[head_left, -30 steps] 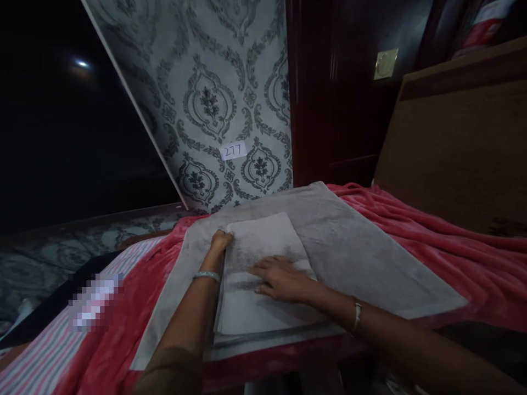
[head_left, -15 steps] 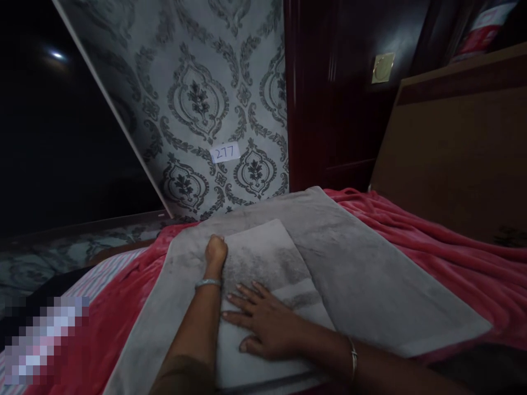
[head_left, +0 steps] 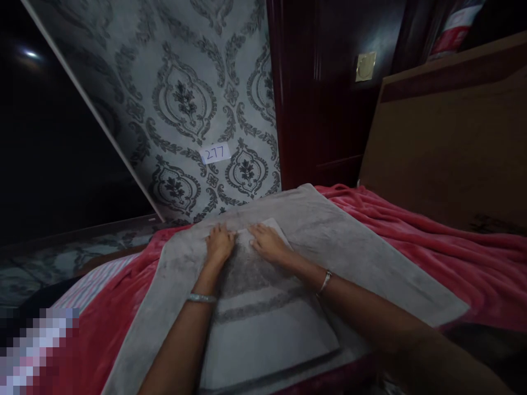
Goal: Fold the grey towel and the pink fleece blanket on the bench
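A folded light-grey towel (head_left: pixel 263 326) with a darker brushed patch lies flat on a larger grey plush cloth (head_left: pixel 354 252). At its far left corner rests my left hand (head_left: pixel 220 244), open, with fingers apart and reaching forward over the edge. My right hand (head_left: pixel 269 244) lies on the far edge, a short gap to the right of the left one. Its fingers are stretched out and appear to press on the towel; the fingertips are dim. Each wrist wears a bracelet.
Red plush blanket (head_left: pixel 395 216) spreads under and around the grey cloth. Patterned wallpaper (head_left: pixel 185 104) with a paper label (head_left: pixel 216 153) reading 277 rises behind. A large cardboard panel (head_left: pixel 448 142) leans at the right; a dark screen-like panel (head_left: pixel 61 137) stands left.
My right hand has moved forward from the towel's middle to its far edge. My left hand has opened from a fist at the corner. The view has shifted slightly right.
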Motion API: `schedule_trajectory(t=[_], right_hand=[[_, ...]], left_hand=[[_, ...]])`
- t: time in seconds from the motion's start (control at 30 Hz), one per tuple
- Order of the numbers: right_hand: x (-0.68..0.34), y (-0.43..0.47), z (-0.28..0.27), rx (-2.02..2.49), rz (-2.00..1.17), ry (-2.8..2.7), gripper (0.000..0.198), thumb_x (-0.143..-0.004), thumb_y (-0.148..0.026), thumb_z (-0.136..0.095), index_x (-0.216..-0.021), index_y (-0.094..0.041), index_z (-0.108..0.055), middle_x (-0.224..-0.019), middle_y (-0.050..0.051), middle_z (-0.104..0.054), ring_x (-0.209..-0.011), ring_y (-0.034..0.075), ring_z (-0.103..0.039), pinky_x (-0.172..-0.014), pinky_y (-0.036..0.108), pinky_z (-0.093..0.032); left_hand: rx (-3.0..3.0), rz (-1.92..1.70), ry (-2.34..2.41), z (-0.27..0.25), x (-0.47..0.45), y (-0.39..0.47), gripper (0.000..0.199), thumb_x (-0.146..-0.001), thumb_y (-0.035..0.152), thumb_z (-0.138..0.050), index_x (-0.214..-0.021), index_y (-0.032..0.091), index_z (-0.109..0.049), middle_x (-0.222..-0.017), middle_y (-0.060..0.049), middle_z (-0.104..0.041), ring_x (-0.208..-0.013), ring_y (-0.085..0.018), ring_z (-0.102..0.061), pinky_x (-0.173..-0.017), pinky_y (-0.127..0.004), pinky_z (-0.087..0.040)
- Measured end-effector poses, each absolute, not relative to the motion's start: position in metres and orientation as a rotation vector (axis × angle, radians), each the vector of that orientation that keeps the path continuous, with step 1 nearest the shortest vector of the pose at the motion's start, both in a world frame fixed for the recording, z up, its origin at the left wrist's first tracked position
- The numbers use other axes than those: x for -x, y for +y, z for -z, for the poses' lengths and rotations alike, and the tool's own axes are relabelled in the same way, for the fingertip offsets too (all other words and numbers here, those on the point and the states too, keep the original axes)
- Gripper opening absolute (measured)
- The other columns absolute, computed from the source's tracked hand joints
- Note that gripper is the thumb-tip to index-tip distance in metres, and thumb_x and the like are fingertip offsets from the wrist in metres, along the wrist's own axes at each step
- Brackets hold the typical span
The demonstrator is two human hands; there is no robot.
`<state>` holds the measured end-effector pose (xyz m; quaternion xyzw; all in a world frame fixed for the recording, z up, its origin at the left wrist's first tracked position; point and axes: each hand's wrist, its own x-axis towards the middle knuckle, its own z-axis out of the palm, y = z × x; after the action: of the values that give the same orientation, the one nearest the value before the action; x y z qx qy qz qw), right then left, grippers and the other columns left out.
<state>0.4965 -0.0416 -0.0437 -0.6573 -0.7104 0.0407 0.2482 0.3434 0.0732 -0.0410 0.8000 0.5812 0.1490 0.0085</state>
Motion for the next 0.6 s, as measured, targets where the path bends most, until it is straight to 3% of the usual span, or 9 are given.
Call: schedule_trajectory(t=[0.07,0.17,0.33,0.6], right_hand=[[-0.513,-0.027,0.053,1.914,-0.062,-1.964,0.059,-0.103,-0.036,-0.045,-0.159,-0.018,-0.039,-0.165,0.013,-0.031,-0.155,0.031,-0.02,-0.124,0.055,-0.018],[-0.53,-0.019,0.08,2.046,-0.162,-1.966,0.064,-0.104,-0.05,-0.04,-0.162,-0.023,-0.033,-0.168,0.011,-0.023,-0.157,0.029,-0.015,-0.124,0.058,-0.016],[-0.539,-0.018,0.107,2.106,-0.191,-1.887,0.068,-0.104,-0.059,-0.03,-0.163,-0.023,-0.031,-0.169,0.009,-0.02,-0.157,0.028,-0.013,-0.124,0.056,-0.017],[-0.54,-0.017,0.097,2.151,-0.218,-1.913,0.067,-0.105,-0.056,-0.031,-0.163,-0.022,-0.029,-0.17,0.009,-0.017,-0.158,0.026,-0.01,-0.125,0.054,-0.016]], left_hand=[[-2.638,-0.322,1.702,0.055,-0.348,0.064,0.06,-0.1,0.048,-0.039,-0.153,0.022,-0.045,-0.166,-0.015,-0.033,-0.154,-0.036,-0.025,-0.122,-0.059,-0.023],[-2.62,-0.136,1.695,0.075,-0.349,0.059,0.064,-0.101,0.053,-0.032,-0.158,0.026,-0.038,-0.168,-0.011,-0.027,-0.156,-0.037,-0.019,-0.123,-0.065,-0.016],[-2.588,-0.094,1.678,0.079,-0.345,0.062,0.067,-0.1,0.055,-0.031,-0.16,0.026,-0.034,-0.169,-0.012,-0.024,-0.157,-0.035,-0.017,-0.124,-0.063,-0.015],[-2.59,-0.078,1.631,0.073,-0.347,0.062,0.069,-0.101,0.056,-0.029,-0.162,0.024,-0.029,-0.17,-0.012,-0.021,-0.158,-0.033,-0.014,-0.125,-0.061,-0.012]])
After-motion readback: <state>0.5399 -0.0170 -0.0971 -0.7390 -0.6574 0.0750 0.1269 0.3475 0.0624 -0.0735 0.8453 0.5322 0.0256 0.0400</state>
